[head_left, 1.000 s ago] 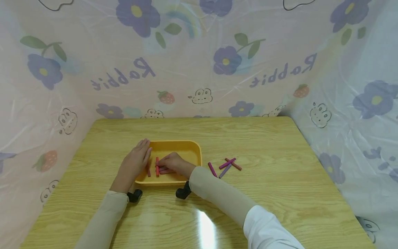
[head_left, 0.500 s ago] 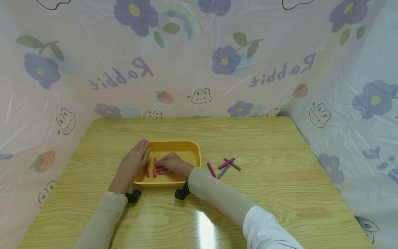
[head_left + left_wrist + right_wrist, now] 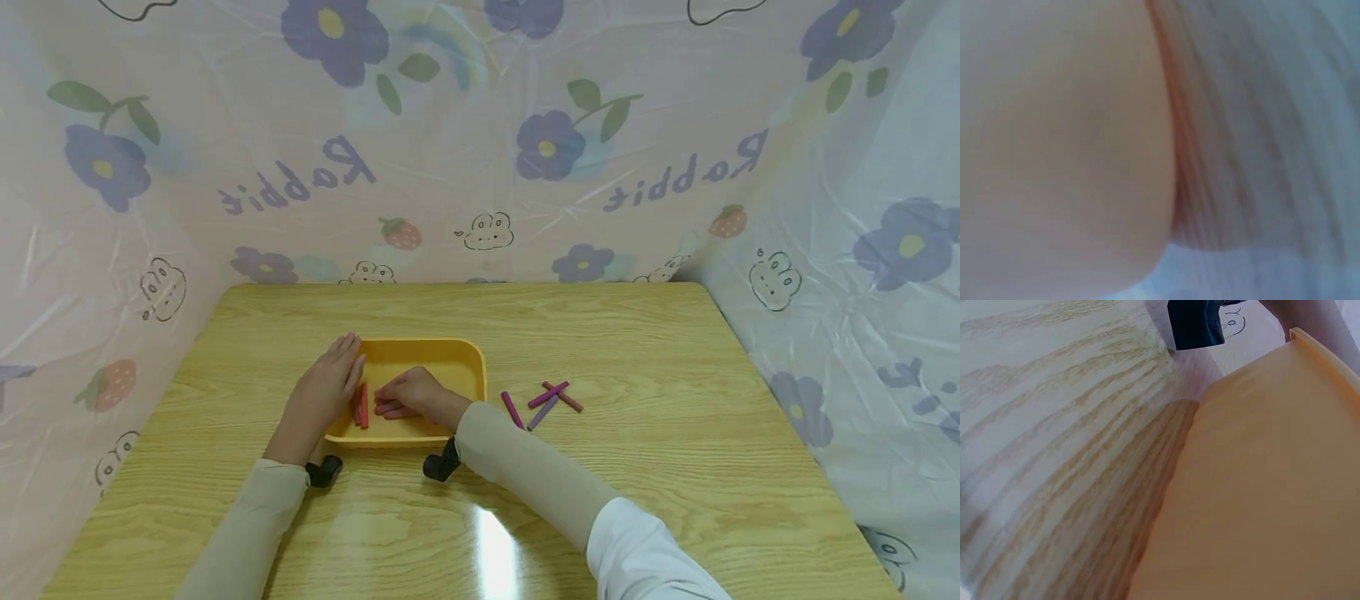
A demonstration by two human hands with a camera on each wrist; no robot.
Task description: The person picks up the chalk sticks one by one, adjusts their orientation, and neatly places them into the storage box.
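Observation:
A yellow tray (image 3: 442, 357) stands on the table before me. My left hand (image 3: 327, 392), its fingers straight, rests along the tray's left rim in the head view. Beside its thumb, a dark red crayon (image 3: 356, 412) and a bright red crayon (image 3: 364, 406) lie close together inside the tray. My right hand (image 3: 417, 392) reaches in over the front rim with bent fingers. Pinkish crayons (image 3: 402, 413) lie under those fingers, partly hidden; whether any is pinched does not show. In the right wrist view the tray's outer wall (image 3: 1260, 469) fills the right side.
Right of the tray, several crayons lie loose on the wooden table (image 3: 645, 467): a magenta crayon (image 3: 512, 409), another crossing a brown crayon (image 3: 573, 402), and a purple crayon (image 3: 543, 413). A patterned curtain (image 3: 450, 183) hangs around the table's back and sides.
The bright red crayon has moved left, away from my right fingertips, to beside the dark red crayon. My left hand holds its place on the tray; the right has barely shifted.

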